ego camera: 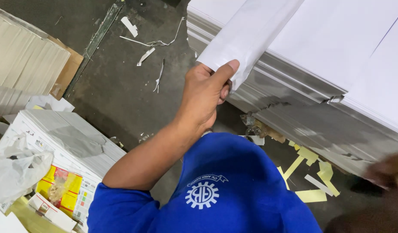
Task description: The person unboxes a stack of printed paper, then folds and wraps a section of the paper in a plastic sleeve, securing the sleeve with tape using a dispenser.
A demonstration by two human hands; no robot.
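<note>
Paper sheets (pixel 250 32), white and smooth, curl upward off the tall stack (pixel 337 56) at far right, pinched at their near corner by the left hand (pixel 205 97). The right hand (pixel 386 170) blurs at the right edge; its grip cannot be told. Yellow strips (pixel 311 174) litter the floor (pixel 121 90).

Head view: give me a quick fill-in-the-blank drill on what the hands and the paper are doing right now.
1. The left hand grips a paper bundle whose colour is ____.
2. The loose strips on the floor below the big stack are ____.
3. The sleeve on the gripping arm is ____.

Missing words: white; yellow; blue.
</note>
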